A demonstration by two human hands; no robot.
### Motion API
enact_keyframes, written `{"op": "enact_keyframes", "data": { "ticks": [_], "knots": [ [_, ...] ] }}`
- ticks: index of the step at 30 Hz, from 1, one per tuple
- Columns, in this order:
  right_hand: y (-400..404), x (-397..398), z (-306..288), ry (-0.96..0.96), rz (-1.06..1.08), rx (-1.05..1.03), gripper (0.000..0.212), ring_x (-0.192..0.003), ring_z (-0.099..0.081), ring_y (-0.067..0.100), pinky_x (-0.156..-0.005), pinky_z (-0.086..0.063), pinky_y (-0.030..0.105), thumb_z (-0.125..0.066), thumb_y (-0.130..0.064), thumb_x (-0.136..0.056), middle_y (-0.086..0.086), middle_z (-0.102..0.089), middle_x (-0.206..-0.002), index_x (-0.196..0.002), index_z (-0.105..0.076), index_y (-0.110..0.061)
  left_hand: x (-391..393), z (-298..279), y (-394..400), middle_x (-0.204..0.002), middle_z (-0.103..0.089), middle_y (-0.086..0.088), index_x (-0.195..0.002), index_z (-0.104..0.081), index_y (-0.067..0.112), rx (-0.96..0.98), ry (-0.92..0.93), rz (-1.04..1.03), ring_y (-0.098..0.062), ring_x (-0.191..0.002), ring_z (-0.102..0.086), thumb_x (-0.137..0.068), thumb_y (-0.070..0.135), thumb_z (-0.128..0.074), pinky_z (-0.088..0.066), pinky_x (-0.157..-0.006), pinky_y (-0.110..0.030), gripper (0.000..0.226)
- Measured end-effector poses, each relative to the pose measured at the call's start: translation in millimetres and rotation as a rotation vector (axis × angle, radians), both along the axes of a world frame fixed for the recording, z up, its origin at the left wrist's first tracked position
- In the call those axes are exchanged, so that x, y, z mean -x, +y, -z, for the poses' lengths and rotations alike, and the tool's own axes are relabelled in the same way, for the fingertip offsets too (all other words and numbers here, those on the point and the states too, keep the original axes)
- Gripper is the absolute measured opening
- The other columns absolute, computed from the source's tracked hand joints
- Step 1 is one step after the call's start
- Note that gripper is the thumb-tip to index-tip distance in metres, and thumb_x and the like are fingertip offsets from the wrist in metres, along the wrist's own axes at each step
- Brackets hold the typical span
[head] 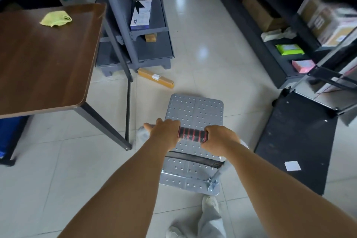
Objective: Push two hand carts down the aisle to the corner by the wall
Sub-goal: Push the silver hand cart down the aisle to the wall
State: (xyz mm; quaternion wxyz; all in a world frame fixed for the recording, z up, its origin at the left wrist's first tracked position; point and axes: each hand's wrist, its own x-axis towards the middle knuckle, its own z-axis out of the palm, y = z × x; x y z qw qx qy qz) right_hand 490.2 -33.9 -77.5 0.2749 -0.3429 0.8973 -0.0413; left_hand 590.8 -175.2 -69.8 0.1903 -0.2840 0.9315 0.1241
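A silver hand cart [195, 110] with a dimpled metal deck stands on the tiled floor in front of me. Its handle [192, 134] has a black grip with red rings. My left hand [164, 131] grips the handle's left end and my right hand [220, 139] grips its right end, fingers curled over the bar. A second cart with a black deck [295, 141] stands just to the right, its dark handle frame [332, 81] rising at its far end near the right shelves.
A brown table [46, 58] with black legs and a yellow cloth [56, 18] stands on the left. Grey shelving [150, 25] holds boxes ahead, with a long cardboard box [156, 78] on the floor at its foot. Dark shelves [270, 25] line the aisle's right side.
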Motion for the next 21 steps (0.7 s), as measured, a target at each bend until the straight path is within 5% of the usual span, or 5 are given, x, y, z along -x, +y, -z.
{"op": "enact_keyframes", "data": {
  "ticks": [5, 21],
  "knots": [
    [8.4, 8.6, -2.5, 0.06, -0.009, 0.011, 0.008, -0.079, -0.057, 0.018, -0.064, -0.042, 0.027, -0.056, -0.026, -0.086, -0.006, -0.058, -0.083, -0.088, -0.05, -0.03, 8.5, -0.1, 6.8, -0.108, -0.055, -0.001, -0.114, -0.048, 0.024, 0.026, 0.004, 0.059, -0.025, -0.11, -0.046, -0.092, 0.024, -0.059, -0.029, -0.098, -0.055, 0.024],
    [-21.4, 109.8, -7.5, 0.158, 0.032, -0.005, 0.008, -0.078, -0.053, 0.021, -0.073, -0.038, 0.029, -0.054, -0.022, -0.09, -0.002, -0.058, -0.084, -0.089, -0.047, -0.025, 112.8, -0.3, -22.1, -0.107, -0.053, -0.002, -0.116, -0.047, 0.026, 0.022, 0.058, 0.123, -0.025, -0.107, -0.045, -0.093, 0.022, -0.056, -0.033, -0.093, -0.047, 0.025]
  ]
}}
